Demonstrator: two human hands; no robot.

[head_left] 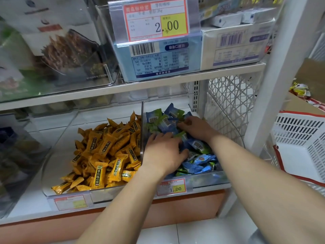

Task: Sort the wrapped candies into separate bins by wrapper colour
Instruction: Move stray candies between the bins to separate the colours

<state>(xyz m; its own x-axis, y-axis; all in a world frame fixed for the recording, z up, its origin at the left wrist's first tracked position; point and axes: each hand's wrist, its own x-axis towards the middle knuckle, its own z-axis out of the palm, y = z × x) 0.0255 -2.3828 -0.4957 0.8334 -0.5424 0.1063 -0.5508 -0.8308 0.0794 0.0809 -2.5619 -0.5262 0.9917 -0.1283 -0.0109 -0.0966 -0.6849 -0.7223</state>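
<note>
Head view: both forearms reach over the near edge of the lower shelf (pixel 123 211) into the right bin (pixel 209 179).
Left hand (pixel 163 152): palm down on the near-left part of the pile. Fingers are spread fairly straight across the wrappers and the thumb is bent against a blue one. It rests there, relaxed.
Right hand (pixel 195 128): farther back, about mid-bin. Fingers are curled down into the pile with the tips buried, so I cannot tell whether it pinches a wrapper.
Blue and green candies (pixel 198 161): heaped under and around both hands, filling the right bin from its back wall to its front wall. They are small pillow packs with crimped ends; several show white barcode panels.
Yellow candies (pixel 105 148): in the left bin (pixel 58 155), just beside the left hand across the shared clear wall. Long orange-yellow wrappers carry dark printed labels and are piled toward the near right corner.
Price tags: one marked 1.00 (pixel 171 187) on the right bin's front edge, one marked 2.00 (pixel 156 20) on the shelf above.
White basket (pixel 302 138): right of the shelf post, red-trimmed.
</note>
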